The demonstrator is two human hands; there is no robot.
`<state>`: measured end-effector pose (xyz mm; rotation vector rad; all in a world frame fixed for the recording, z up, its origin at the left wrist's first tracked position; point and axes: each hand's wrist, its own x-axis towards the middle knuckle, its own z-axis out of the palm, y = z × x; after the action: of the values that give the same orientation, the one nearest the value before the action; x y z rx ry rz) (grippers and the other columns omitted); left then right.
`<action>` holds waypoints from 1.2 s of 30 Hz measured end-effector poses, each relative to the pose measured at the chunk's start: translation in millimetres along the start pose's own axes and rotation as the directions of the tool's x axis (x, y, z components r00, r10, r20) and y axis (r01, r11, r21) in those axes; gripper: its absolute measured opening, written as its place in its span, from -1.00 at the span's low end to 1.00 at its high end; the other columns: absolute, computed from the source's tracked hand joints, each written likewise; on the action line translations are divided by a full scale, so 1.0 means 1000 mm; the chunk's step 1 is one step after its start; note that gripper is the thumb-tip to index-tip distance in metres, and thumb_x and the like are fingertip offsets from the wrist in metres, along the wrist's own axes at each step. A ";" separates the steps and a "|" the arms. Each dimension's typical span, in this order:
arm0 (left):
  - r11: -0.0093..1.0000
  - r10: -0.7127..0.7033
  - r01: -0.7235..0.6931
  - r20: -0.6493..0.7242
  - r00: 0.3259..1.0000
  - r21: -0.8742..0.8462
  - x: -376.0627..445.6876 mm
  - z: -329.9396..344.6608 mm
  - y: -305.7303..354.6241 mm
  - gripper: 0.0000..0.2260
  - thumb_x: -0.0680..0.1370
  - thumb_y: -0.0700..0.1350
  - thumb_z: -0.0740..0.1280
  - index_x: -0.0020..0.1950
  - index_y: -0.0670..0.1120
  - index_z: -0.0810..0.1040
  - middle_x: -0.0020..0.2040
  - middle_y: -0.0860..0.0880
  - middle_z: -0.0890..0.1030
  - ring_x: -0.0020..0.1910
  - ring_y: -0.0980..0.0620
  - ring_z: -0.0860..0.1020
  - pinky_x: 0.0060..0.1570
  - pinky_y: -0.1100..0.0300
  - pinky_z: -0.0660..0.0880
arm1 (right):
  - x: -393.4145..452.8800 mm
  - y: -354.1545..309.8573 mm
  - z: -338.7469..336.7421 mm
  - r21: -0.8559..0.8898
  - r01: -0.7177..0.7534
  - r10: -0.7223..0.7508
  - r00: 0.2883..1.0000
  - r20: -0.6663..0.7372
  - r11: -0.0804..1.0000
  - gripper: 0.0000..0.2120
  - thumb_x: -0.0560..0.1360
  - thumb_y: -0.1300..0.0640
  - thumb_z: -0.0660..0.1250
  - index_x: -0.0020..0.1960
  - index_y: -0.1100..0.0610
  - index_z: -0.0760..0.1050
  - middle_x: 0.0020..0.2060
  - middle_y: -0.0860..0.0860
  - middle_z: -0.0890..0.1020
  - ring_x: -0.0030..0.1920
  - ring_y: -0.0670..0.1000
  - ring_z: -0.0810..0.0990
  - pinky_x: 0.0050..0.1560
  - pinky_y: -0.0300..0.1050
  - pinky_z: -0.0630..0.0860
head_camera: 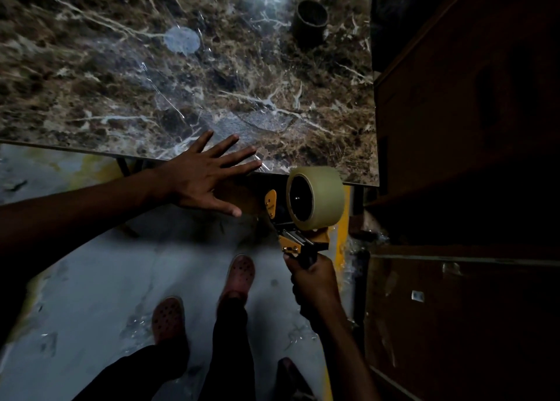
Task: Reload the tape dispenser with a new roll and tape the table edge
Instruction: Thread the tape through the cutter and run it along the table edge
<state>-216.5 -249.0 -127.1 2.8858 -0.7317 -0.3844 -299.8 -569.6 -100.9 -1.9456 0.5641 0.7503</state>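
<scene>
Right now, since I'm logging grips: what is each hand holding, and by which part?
The right hand grips the tape dispenser by its handle, roll loaded. The left hand holds nothing; it lies flat, fingers spread, on the table edge.

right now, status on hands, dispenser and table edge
Left hand open, flat over the table edge. Right hand shut on tape dispenser handle, new roll loaded. Empty core on the far tabletop, clear of the edge.

The surface [127,76] is glossy brown marble-look under wrinkled clear film; the tape roll [321,200] looks smooth, translucent plastic; the empty core [310,21] matt cardboard.
</scene>
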 end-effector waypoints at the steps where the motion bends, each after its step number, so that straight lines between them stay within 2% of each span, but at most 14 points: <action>1: 1.000 0.002 -0.002 0.003 1.000 0.005 0.000 0.000 0.000 -0.02 0.42 0.70 -0.11 0.70 0.26 -0.33 0.76 0.11 -0.22 0.73 -0.18 -0.26 0.60 -0.34 -0.33 | 0.000 0.001 0.005 -0.003 -0.004 0.004 1.000 -0.012 1.000 -0.81 0.46 -0.09 0.45 -0.12 0.01 0.54 -0.42 -0.05 0.48 -0.46 -0.01 0.42 -0.43 -0.18 0.32; 5: 1.000 0.002 -0.002 0.006 1.000 0.000 -0.002 -0.002 0.000 -0.02 0.41 0.71 -0.11 0.69 0.27 -0.33 0.76 0.11 -0.21 0.73 -0.18 -0.25 0.62 -0.37 -0.28 | 0.005 0.004 0.019 0.021 -0.020 0.021 0.999 -0.034 1.000 -0.77 0.40 -0.15 0.43 -0.15 -0.01 0.52 -0.41 -0.06 0.51 -0.43 0.01 0.47 -0.38 -0.13 0.38; 8: 1.000 0.005 -0.005 0.015 1.000 0.005 -0.001 -0.002 -0.001 -0.03 0.41 0.71 -0.15 0.68 0.28 -0.36 0.76 0.09 -0.20 0.74 -0.20 -0.23 0.63 -0.40 -0.24 | 0.002 0.039 0.007 -0.015 -0.149 0.146 0.980 -0.134 0.989 -0.75 0.50 -0.08 0.47 -0.17 0.06 0.51 -0.45 0.01 0.54 -0.48 0.04 0.49 -0.42 -0.16 0.38; 11: 1.000 0.006 -0.006 -0.028 1.000 0.007 -0.001 0.004 -0.001 -0.02 0.40 0.71 -0.17 0.69 0.27 -0.35 0.76 0.07 -0.19 0.74 -0.21 -0.22 0.63 -0.39 -0.25 | -0.020 0.091 -0.015 0.092 -0.270 0.278 0.956 -0.093 0.959 -0.72 0.57 0.03 0.44 -0.14 0.20 0.46 -0.59 0.00 0.40 -0.61 -0.02 0.34 -0.51 -0.23 0.29; 14: 1.000 0.011 -0.011 -0.024 1.000 0.014 -0.002 0.006 0.000 -0.02 0.40 0.71 -0.21 0.70 0.25 -0.32 0.76 0.05 -0.19 0.74 -0.21 -0.22 0.62 -0.38 -0.27 | -0.035 0.100 -0.018 0.130 -0.312 0.320 0.946 -0.053 0.941 -0.65 0.61 0.04 0.40 -0.24 0.14 0.34 -0.60 -0.03 0.32 -0.63 -0.05 0.26 -0.57 -0.29 0.22; 18: 1.000 0.012 -0.012 -0.041 0.999 0.012 0.001 0.004 0.000 -0.01 0.40 0.71 -0.18 0.72 0.25 -0.26 0.76 0.05 -0.15 0.74 -0.20 -0.19 0.62 -0.37 -0.26 | -0.038 0.074 -0.003 0.216 -0.233 0.249 0.967 -0.049 0.948 -0.80 0.61 0.07 0.40 -0.09 0.13 0.45 -0.57 -0.05 0.34 -0.61 -0.04 0.28 -0.50 -0.20 0.23; 23: 1.000 0.021 -0.020 -0.049 0.999 0.003 0.000 0.006 -0.001 -0.02 0.41 0.70 -0.13 0.72 0.26 -0.25 0.77 0.06 -0.10 0.74 -0.21 -0.15 0.63 -0.41 -0.19 | -0.046 0.049 0.005 0.310 -0.225 0.239 0.971 -0.007 0.924 -0.85 0.62 0.10 0.37 -0.08 0.12 0.48 -0.55 -0.05 0.37 -0.60 -0.04 0.32 -0.50 -0.19 0.26; 30: 0.999 0.024 -0.026 -0.103 0.994 -0.020 -0.001 0.008 0.000 -0.04 0.44 0.68 -0.09 0.74 0.23 -0.17 0.76 0.06 -0.05 0.74 -0.18 -0.09 0.63 -0.42 -0.14 | -0.060 0.021 0.012 0.451 -0.138 0.135 0.990 0.040 0.882 -0.68 0.62 0.12 0.38 -0.24 0.12 0.37 -0.54 -0.01 0.37 -0.58 -0.02 0.32 -0.48 -0.20 0.27; 36: 0.999 0.012 -0.016 -0.101 0.995 -0.033 -0.003 0.007 -0.009 -0.03 0.46 0.67 -0.08 0.75 0.18 -0.16 0.76 0.04 -0.04 0.74 -0.17 -0.05 0.66 -0.35 -0.10 | -0.065 -0.038 0.005 0.440 -0.003 -0.035 0.996 0.078 0.898 -0.60 0.63 0.02 0.37 -0.33 0.13 0.41 -0.51 0.09 0.41 -0.58 0.03 0.39 -0.48 -0.19 0.34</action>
<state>-217.3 -240.1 -134.4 2.8425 -0.7212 -0.2445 -322.3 -542.5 -33.7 -1.4898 0.6064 0.6264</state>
